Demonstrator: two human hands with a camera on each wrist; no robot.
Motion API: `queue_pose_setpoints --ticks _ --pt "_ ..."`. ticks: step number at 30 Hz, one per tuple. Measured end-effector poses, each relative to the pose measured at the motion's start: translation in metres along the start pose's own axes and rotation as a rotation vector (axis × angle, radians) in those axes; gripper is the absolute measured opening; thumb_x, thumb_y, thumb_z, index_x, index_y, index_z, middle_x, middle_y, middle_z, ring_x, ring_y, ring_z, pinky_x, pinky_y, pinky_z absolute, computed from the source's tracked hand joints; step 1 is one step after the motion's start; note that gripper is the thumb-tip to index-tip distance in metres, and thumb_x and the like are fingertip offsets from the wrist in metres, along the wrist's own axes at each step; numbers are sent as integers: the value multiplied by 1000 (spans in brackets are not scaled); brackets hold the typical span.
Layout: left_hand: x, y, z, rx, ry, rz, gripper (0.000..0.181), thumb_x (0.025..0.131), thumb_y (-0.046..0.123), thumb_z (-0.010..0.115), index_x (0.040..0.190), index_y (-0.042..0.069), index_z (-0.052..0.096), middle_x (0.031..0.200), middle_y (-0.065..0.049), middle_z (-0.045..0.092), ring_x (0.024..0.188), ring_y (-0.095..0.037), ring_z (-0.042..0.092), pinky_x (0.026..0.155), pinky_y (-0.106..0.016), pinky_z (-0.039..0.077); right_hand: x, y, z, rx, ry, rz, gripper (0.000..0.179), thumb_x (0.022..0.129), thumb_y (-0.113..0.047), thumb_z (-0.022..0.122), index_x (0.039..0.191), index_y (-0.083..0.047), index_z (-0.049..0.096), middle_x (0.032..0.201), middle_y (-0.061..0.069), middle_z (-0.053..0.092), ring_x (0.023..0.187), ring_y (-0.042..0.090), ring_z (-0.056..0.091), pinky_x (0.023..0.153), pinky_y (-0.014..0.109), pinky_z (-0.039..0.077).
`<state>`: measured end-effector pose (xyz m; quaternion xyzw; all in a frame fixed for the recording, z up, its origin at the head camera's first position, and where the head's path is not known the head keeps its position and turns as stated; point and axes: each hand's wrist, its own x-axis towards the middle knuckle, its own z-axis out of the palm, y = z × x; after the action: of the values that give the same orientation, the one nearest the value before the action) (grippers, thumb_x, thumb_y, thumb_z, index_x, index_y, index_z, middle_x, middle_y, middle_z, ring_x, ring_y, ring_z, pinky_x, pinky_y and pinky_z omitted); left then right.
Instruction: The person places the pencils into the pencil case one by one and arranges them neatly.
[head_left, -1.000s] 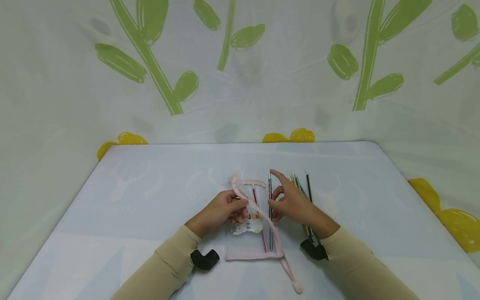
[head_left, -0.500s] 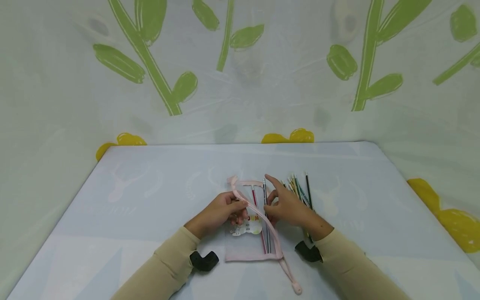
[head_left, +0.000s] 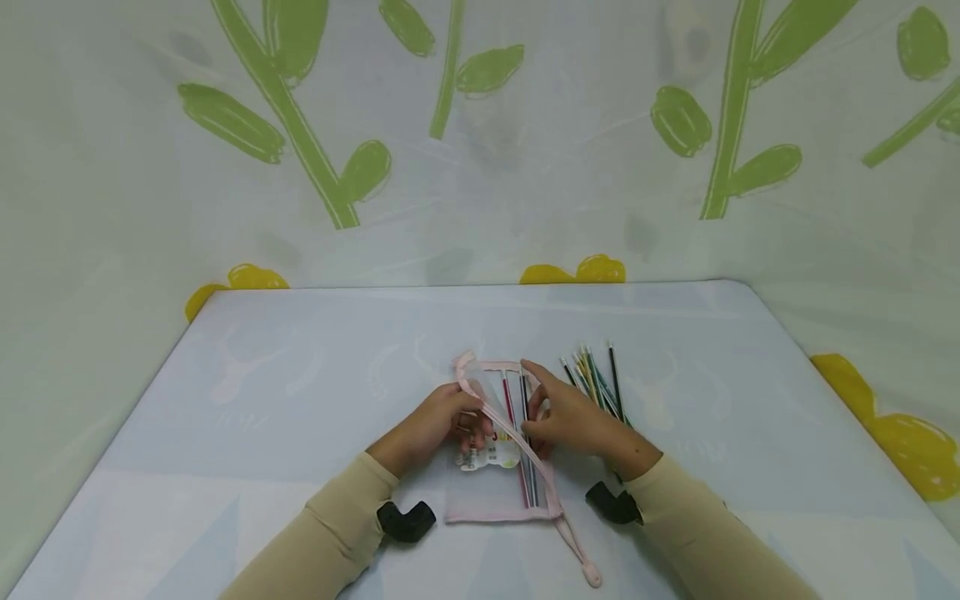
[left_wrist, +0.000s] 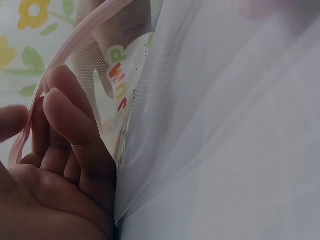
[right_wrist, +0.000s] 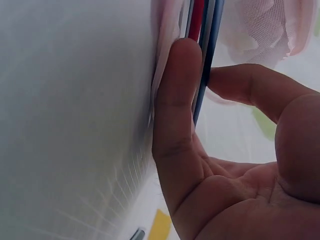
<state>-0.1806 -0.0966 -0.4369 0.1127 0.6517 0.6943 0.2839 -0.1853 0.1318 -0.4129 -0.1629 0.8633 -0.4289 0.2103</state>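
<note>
A see-through mesh pouch point(head_left: 480, 500) with pink zipper edging lies on the table, its upper flap lifted. My left hand point(head_left: 431, 429) pinches the pouch's pink zipper edge point(left_wrist: 75, 36) between thumb and fingers. Behind that mesh shows a label with coloured letters point(left_wrist: 118, 75). My right hand point(head_left: 573, 421) is at the pouch's right side, thumb and a finger pinching a dark pencil point(right_wrist: 214, 35) whose lower part lies within the pouch. Beside it is a red pencil point(right_wrist: 197, 20), also inside the pouch. The right index finger reaches to the dark pencil's far end.
Several loose pencils point(head_left: 591, 375) lie in a bunch right of the pouch, partly under my right forearm. A black pencil point(head_left: 615, 375) is slightly apart from them. The zipper's pink pull end point(head_left: 591, 573) trails towards the front. A patterned curtain point(head_left: 480, 192) stands behind the table.
My right hand has moved left and a little nearer, bringing the dark pencil over beside the red one in the pouch. The left hand keeps its hold on the zipper edge, nearly still.
</note>
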Motion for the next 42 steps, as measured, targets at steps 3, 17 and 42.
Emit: queue_pose_setpoints --ticks 3,17,42 --pt "-1 2 0 -30 17 -3 24 97 17 33 92 8 55 75 1 66 60 -13 59 52 -24 48 2 0 2 -7 2 13 87 87 -3 70 158 -7 19 98 10 59 61 15 66 55 30 57" --pt "2 0 0 144 248 75 22 100 13 45 109 -4 55 84 -11 64 61 -14 65 51 -26 54 4 0 8 -100 39 27 81 87 -6 71 156 -6 28 95 5 59 61 11 61 55 26 52" --pt "4 0 -12 265 263 36 28 105 21 48 111 -2 64 88 -9 69 71 -12 62 57 -24 50 -1 -1 7 -166 51 37 71 92 -12 70 154 -8 35 95 3 61 68 11 57 57 25 50"
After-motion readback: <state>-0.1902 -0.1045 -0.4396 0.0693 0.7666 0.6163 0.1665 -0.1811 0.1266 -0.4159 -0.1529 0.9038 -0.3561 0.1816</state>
